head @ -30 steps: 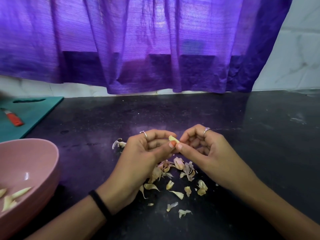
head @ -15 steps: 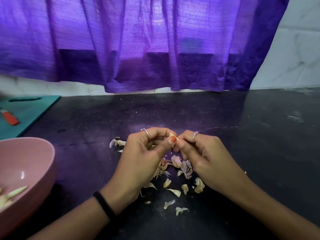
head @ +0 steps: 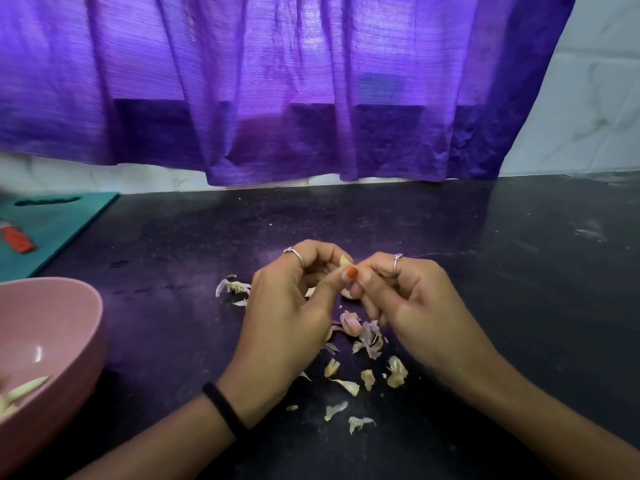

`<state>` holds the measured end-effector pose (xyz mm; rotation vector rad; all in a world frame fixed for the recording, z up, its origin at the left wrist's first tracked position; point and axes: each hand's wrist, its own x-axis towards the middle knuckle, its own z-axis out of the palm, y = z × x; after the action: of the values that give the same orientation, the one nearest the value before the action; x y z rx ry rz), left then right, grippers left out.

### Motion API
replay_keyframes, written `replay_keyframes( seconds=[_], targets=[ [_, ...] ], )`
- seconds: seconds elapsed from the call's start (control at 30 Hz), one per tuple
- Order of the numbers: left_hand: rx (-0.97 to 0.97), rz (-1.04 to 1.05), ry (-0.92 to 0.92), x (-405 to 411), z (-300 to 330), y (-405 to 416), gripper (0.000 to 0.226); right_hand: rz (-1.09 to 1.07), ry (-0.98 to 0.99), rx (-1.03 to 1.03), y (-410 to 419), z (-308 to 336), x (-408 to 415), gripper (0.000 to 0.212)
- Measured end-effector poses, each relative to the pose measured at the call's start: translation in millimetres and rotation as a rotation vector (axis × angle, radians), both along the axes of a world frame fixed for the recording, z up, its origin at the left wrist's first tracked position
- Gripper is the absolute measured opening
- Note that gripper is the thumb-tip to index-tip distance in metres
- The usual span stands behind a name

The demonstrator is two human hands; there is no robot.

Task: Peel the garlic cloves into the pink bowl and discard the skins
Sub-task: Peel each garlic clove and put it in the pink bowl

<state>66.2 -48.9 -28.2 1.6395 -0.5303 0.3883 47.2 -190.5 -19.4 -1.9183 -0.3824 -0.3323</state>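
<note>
Since skin clings, grip: left hand [head: 291, 306] pinches garlic clove [head: 346, 261] firmly
Peel: right hand [head: 412, 299] pinches its skin, tug gently
Aim: drop over counter [head: 485, 271] skins [head: 360, 334]

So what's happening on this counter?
A person is peeling garlic. The left hand and right hand both pinch one garlic clove above the dark counter. Loose skins lie scattered below the hands. Peeled cloves sit in the pink bowl at the left.
</note>
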Motion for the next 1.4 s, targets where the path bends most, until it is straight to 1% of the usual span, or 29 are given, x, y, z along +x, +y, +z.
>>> replay_keyframes(
  seconds=[0.07, 0.13, 0.23, 0.3, 0.37, 0.47, 0.5, 0.6, 0.67, 0.77, 0.83, 0.97, 1.07, 1.17, 1.23, 1.4],
  targets=[
    [-0.091, 0.005, 0.061, -4.1, 2.7, -3.9, 0.005, -0.115, -0.263, -0.178, 0.5, -2.2, 2.2, 0.024],
    [-0.22, -0.011, 0.149, -9.2, 5.9, -9.5, 0.005, -0.205, -0.48, -0.335, -0.5, -3.1, 4.7, 0.019],
    [-0.376, -0.01, 0.306, -13.9, 5.1, -17.3, 0.011, -0.267, -0.674, -0.534, -2.6, -2.7, 6.1, 0.026],
    [-0.444, -0.04, 0.413, -14.7, 4.5, -19.9, 0.015, -0.286, -0.72, -0.613, -4.0, -3.2, 6.5, 0.027],
    [-0.464, -0.065, 0.444, -13.2, 4.7, -19.8, 0.016, -0.259, -0.65, -0.597, -2.6, -4.5, 7.6, 0.023],
    [-0.385, -0.029, 0.38, -9.7, 5.3, -13.1, 0.011, -0.166, -0.415, -0.428, 0.9, -5.6, 7.8, 0.019],
    [-0.364, -0.023, 0.365, -8.9, 5.6, -10.6, 0.009, -0.148, -0.37, -0.393, 0.9, -6.2, 7.3, 0.018],
    [-0.34, -0.022, 0.335, -5.5, 5.2, -4.4, 0.012, -0.137, -0.349, -0.373, 1.0, -7.1, 6.0, 0.018],
    [-0.336, -0.037, 0.304, -4.2, 6.5, -2.4, 0.015, -0.159, -0.32, -0.3, -0.6, -6.7, 4.3, 0.018],
    [-0.396, -0.089, 0.352, -4.7, 9.4, -1.4, 0.014, -0.24, -0.31, -0.201, -6.1, -2.5, 5.5, 0.023],
    [-0.389, -0.125, 0.384, -5.5, 9.6, -1.2, 0.014, -0.197, -0.253, -0.14, -10.8, -0.2, 8.4, 0.03],
    [-0.266, -0.171, 0.373, -6.7, 7.4, -3.5, 0.021, -0.029, -0.096, -0.061, -13.3, 3.9, 9.7, 0.036],
    [-0.262, -0.208, 0.402, -7.7, 7.1, -3.7, 0.029, 0.066, -0.017, -0.004, -13.6, 7.1, 7.0, 0.033],
    [-0.241, -0.22, 0.408, -8.7, 8.0, -2.6, 0.019, 0.125, 0.055, 0.086, -15.1, 8.6, 4.7, 0.025],
    [-0.214, -0.221, 0.398, -8.3, 6.9, -2.2, 0.013, 0.127, 0.07, 0.122, -16.0, 8.8, 4.1, 0.021],
    [-0.129, -0.21, 0.352, -9.1, 4.6, -2.0, 0.013, 0.073, 0.054, 0.175, -17.7, 9.3, 4.8, 0.016]
  ],
)
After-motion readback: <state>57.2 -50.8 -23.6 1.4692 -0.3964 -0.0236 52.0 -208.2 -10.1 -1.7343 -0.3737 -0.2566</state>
